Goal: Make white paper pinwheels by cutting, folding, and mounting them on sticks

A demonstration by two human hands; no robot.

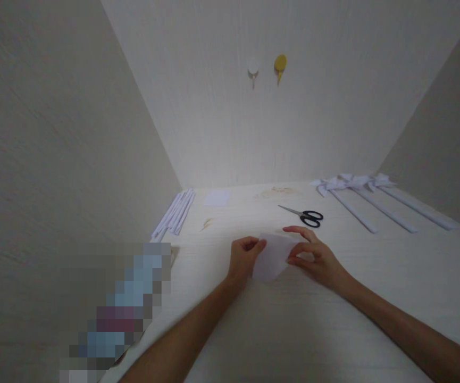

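A small sheet of white paper (273, 258) lies folded on the pale table (333, 319) between my hands. My left hand (244, 257) pinches its left edge with thumb and fingers. On the right edge rests my right hand (315, 258), thumb under and fingers curled over the paper. Black-handled scissors (305, 215) lie just beyond my right hand, apart from it.
Several white paper sticks (176, 213) lie at the back left. A small white paper square (217, 198) sits behind them. Three finished white paper pinwheels on sticks (367, 199) lie at the back right. Two hooks (280, 64) hang on the back wall. A blurred patch covers the lower left.
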